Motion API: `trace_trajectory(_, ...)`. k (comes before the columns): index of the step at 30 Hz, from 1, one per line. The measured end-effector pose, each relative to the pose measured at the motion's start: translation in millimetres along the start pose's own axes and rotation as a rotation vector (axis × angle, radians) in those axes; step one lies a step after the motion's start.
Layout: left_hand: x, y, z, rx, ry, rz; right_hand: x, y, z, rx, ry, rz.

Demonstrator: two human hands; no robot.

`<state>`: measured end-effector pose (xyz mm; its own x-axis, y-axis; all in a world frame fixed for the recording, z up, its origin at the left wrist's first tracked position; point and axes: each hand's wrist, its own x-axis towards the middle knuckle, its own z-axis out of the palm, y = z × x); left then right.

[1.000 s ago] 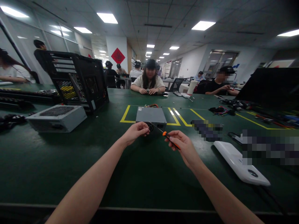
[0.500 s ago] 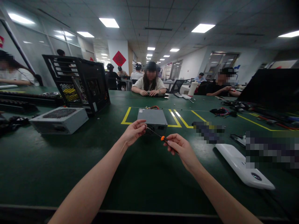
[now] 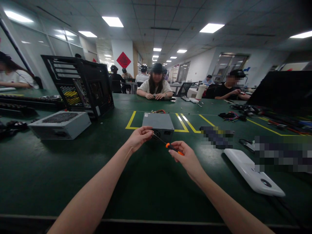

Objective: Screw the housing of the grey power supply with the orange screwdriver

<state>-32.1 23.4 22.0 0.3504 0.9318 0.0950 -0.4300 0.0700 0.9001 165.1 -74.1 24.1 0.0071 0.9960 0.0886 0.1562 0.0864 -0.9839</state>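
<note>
In my right hand (image 3: 186, 156) is a screwdriver (image 3: 168, 146) with a black and orange handle, its thin shaft slanting up and left. My left hand (image 3: 141, 138) is closed in a pinch right at the screwdriver's tip; whatever small thing sits between thumb and fingertips is too small to make out. Just beyond both hands, a grey power supply unit (image 3: 161, 121) lies on the green table, its fan grille and socket facing me. The left fingers overlap its front left corner in view, and I cannot tell whether they touch it.
To the left stand a second power supply (image 3: 78, 125) and an open black computer case (image 3: 101, 87). A white device (image 3: 253, 172), cables (image 3: 232, 116) and a dark monitor (image 3: 282, 92) lie to the right. Across the table (image 3: 151, 195) sits a person (image 3: 154, 86). Yellow tape (image 3: 131, 120) marks the surface.
My right hand has shifted its hold on the screwdriver, and more of the orange handle end shows now. The left hand keeps its pinch at the tip. The view has shifted slightly.
</note>
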Motion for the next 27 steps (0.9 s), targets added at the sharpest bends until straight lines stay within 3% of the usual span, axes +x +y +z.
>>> trace_trajectory(6, -1, -2, 3.5, 0.020, 0.008, -0.033, -1, 0, 4, 0.046, -0.050, 0.115)
trace_trajectory(14, -1, -10, 7.4, 0.041, -0.018, -0.096, -4, -11, 6, 0.237, 0.013, 0.284)
trace_trajectory(20, -5, -22, 11.1, 0.199, -0.078, -0.183, -5, -12, 0, 0.354, 0.071, 0.390)
trace_trajectory(27, -8, -29, 18.6, 0.291, -0.142, -0.182, -14, -18, 4, 0.420, -0.032, 0.379)
